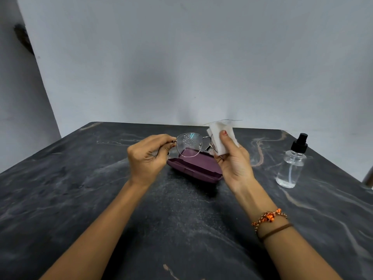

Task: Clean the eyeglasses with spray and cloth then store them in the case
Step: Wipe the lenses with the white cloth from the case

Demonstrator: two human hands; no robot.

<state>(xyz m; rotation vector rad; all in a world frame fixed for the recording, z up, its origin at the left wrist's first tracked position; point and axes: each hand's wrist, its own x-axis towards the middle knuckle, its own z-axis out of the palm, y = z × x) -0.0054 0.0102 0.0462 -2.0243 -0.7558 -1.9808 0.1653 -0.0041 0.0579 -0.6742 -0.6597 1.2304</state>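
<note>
Dark marbled stone forms the bench [80, 199] beneath your hands. An open purple case [194, 168] lies at its centre, a clear spray bottle [290, 168] standing well to the right. Your left hand [148, 158] pinches one end of the eyeglasses [189, 144], held above the case, droplets on the exposed lens. Your right hand [234, 164] presses a folded white cloth [219, 138] around the other lens.

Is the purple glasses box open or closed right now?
Open. The purple case lies on the table with its lid tipped back, and its hollow inside shows behind the eyeglasses. Nothing is in it.
</note>
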